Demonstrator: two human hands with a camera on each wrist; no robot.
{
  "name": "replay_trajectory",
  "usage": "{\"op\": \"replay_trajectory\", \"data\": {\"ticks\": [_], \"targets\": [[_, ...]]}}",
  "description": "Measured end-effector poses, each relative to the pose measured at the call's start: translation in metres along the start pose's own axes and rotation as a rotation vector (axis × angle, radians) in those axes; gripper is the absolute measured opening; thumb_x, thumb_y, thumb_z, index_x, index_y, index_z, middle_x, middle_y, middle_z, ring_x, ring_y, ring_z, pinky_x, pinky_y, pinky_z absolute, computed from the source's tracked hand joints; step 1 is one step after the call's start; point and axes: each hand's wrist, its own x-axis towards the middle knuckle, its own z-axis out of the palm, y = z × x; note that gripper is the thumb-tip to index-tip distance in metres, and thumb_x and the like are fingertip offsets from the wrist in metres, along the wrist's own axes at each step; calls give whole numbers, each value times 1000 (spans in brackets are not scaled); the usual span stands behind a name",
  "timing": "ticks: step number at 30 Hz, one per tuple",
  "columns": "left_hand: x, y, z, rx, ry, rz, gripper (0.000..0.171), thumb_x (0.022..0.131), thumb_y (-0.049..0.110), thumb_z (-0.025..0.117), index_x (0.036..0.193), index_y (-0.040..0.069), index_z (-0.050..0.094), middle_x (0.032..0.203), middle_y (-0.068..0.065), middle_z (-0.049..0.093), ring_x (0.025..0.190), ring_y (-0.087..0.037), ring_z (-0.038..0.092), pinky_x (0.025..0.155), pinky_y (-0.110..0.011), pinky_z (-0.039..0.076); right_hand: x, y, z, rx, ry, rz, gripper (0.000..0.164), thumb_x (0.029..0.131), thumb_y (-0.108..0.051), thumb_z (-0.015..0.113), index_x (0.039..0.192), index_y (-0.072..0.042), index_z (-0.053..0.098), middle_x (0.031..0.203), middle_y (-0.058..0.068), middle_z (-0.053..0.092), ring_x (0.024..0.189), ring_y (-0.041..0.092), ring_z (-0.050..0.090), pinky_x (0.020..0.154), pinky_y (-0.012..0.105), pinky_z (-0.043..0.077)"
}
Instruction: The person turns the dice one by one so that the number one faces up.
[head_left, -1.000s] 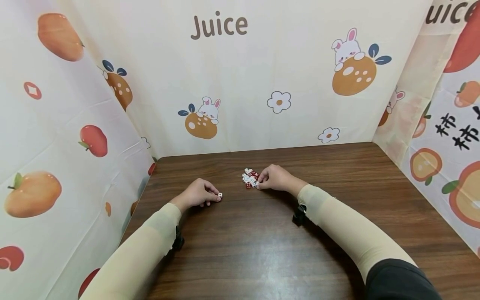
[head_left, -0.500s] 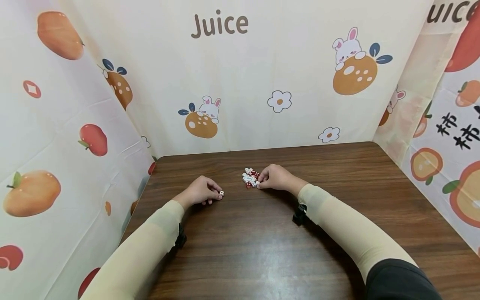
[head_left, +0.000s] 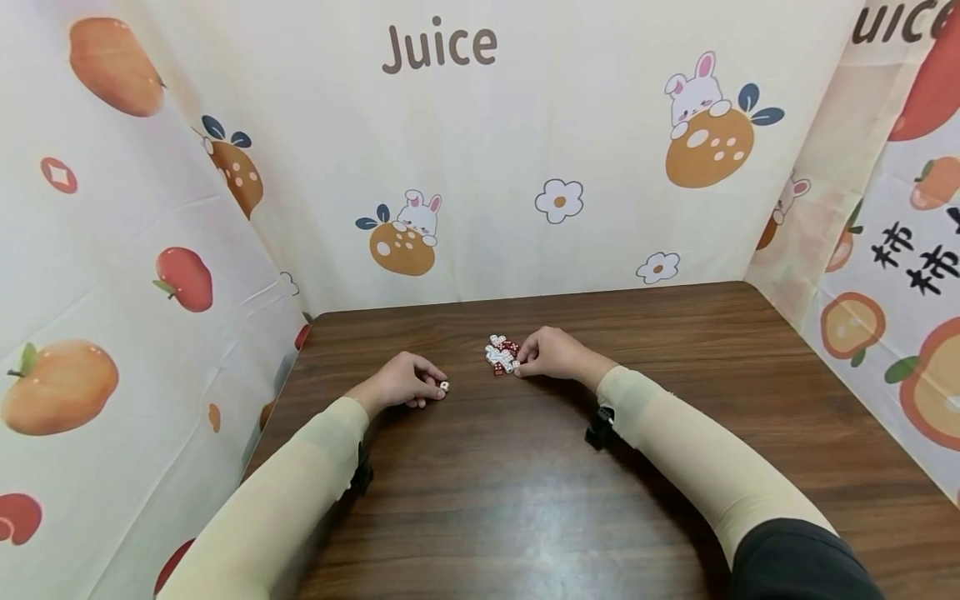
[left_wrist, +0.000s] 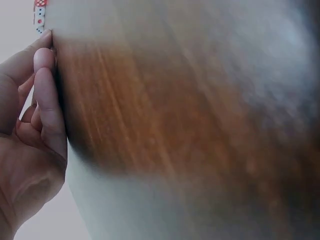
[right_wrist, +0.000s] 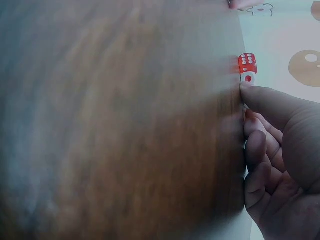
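Pale cloths [head_left: 480, 142] printed with fruit [head_left: 62, 387], rabbits [head_left: 693, 97] and flowers [head_left: 558, 202] hung round three sides of the brown bench [head_left: 675, 350]; glare [head_left: 536, 508] whitened its near part.

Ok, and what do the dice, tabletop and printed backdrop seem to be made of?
Dice: likely hard plastic, smooth and perhaps slightly glossy; rounded-corner cubes with contrasting pips. Tabletop: wood or wood-look laminate, semi-gloss; brown grain shows under a pale sheen, but which one I can't tell. Printed backdrop: probably thin matte fabric, given its soft creases.
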Motion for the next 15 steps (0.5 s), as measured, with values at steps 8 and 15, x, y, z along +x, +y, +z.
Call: {"op": "replay_trajectory", "data": {"ticks": [8,15], "targets": [[-2,-2,6,-15,43,-20,18,86,21,91,101,14,85,90,-3,78,62,-11,65,60,-28,59,0,1,1,-2,0,6,14,85,-34,90,85,-24,80,72,-9,70,67,8,60,68,27,51],[-5,3,6,-22,50,-45,17,86,18,91,101,12,85,92,-4,79,62,-11,65,60,-28,59,0,2,2,2,2,0,14,85,-34,90,86,-24,80,72,-9,71,68,8,61,69,28,52]]}}
